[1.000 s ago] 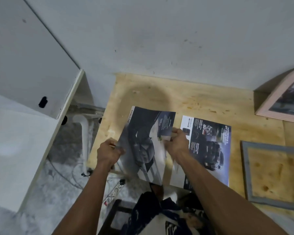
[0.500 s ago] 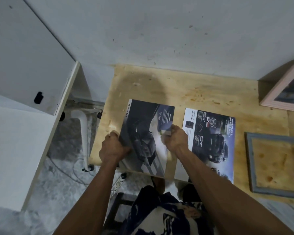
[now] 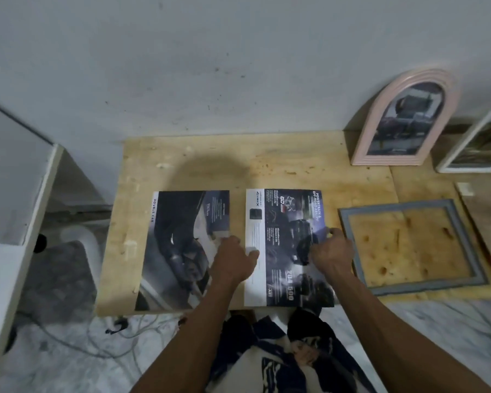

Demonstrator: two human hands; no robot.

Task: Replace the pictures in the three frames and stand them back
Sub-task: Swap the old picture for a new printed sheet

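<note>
From my feed I see two bare forearms, with no sleeves, watch, bands or rings showing on them. The left hand [image 3: 233,260] and the right hand [image 3: 330,252] are both ungloved. Below them, at the bottom of the view, I make out the person's garment [image 3: 281,361]: dark navy fabric printed with large cream-white patches and some blurred lettering or motifs I cannot read.

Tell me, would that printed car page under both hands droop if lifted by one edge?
Probably yes. The printed page looks like a thin single sheet lying flat on the plywood table, so it would likely sag and feel very light. Its surface seems glossy, so it may slide easily under the left hand and right hand.
</note>
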